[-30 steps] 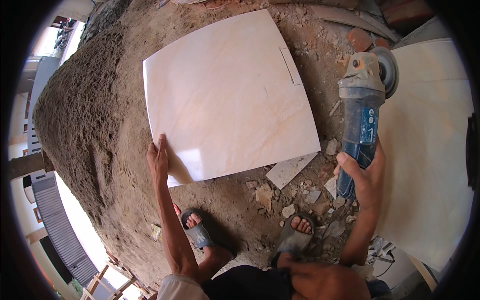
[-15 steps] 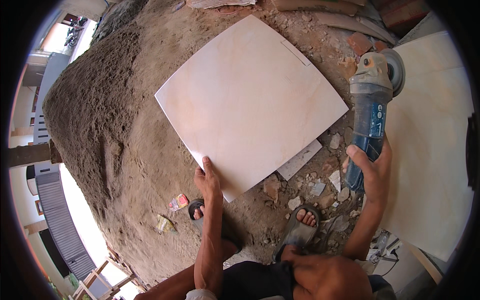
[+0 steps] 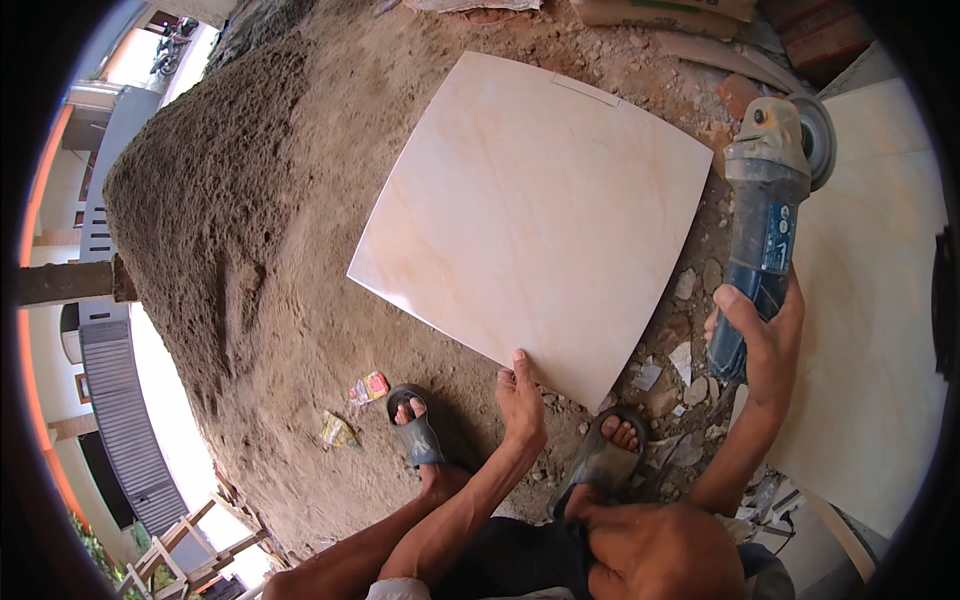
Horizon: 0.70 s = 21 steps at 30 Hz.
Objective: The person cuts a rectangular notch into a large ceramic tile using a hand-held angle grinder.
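Note:
A large cream square tile (image 3: 530, 230) with faint marbling lies over the dirt in front of me. Near its far edge a thin rectangular outline is marked on the surface. My left hand (image 3: 521, 402) grips the tile's near edge, thumb on top and fingers underneath. On the right, my right hand (image 3: 765, 335) is wrapped round the body of a blue angle grinder (image 3: 765, 215). The grinder is held up with its grey head away from me, and its disc (image 3: 818, 143) faces right, apart from the tile. Whether the disc is spinning I cannot tell.
More cream tile (image 3: 870, 300) lies along the right side. A sand heap (image 3: 200, 210) rises at left. Broken tile pieces (image 3: 682, 362) litter the ground by my sandalled feet. Two crumpled wrappers (image 3: 368, 388) lie near my left foot. Sacks (image 3: 660, 14) sit at the far edge.
The tile has turned clockwise, its near corner swinging right over the small tile strip, now hidden. My left hand moved right with that edge. The grinder sits slightly further right in view.

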Available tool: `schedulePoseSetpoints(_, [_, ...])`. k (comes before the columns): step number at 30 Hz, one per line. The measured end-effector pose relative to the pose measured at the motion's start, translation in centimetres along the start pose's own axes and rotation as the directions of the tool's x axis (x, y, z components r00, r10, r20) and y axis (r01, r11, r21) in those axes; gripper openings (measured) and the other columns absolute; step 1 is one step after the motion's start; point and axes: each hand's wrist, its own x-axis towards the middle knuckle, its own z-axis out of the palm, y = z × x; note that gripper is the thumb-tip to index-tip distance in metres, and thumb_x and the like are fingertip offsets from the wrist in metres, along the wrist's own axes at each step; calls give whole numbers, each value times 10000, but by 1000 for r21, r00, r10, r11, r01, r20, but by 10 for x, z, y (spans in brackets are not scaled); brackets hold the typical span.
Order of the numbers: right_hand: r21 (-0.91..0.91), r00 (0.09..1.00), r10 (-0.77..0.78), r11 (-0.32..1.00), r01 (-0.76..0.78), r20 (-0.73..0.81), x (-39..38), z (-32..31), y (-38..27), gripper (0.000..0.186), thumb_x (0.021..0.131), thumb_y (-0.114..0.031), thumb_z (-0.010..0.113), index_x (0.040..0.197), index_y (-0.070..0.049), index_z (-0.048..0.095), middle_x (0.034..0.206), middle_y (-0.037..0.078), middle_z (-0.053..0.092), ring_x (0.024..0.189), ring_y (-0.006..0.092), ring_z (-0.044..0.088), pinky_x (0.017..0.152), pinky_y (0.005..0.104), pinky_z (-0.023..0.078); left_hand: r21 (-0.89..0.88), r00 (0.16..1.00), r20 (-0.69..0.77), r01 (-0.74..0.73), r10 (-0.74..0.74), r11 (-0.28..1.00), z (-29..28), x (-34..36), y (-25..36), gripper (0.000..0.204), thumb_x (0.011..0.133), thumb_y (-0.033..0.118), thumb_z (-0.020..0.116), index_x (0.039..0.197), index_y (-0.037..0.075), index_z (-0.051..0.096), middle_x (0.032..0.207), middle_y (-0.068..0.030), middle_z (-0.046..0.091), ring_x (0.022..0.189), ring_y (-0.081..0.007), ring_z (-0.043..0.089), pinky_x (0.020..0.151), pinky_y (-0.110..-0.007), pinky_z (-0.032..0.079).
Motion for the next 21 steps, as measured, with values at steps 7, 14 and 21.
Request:
schedulePoseSetpoints(7, [-16,1000,20,1000,-20,4,-3,7,0,508,914,-160,814,1324,38,588,928,95,684,667,158,698,629,314,595,371,892,252,269,-375,889,-9,2,16,741,1163,612,477,1391,-79,615,1235,-175,750,1124,-237,700,986,-389,559])
schedulePoseSetpoints(14, [-55,999,-37,998,40,39,-4,4,1,458,926,-162,811,1281,33,598,921,87,680,662,153,696,617,309,589,815,719,565,-410,-404,410,-67,-1,244,635,1174,466,545,1400,-122,628,1261,-235,791,1189,-278,764,1020,-413,607])
schedulePoseSetpoints(21, [20,997,-40,999,38,69,-7,17,-17,417,923,-143,806,1255,10,606,903,73,667,655,150,687,608,305,577,866,866,468,-489,174,104,-165,30,408,478,1166,396,547,1325,-29,698,1174,-179,814,1163,-253,762,1024,-424,575])
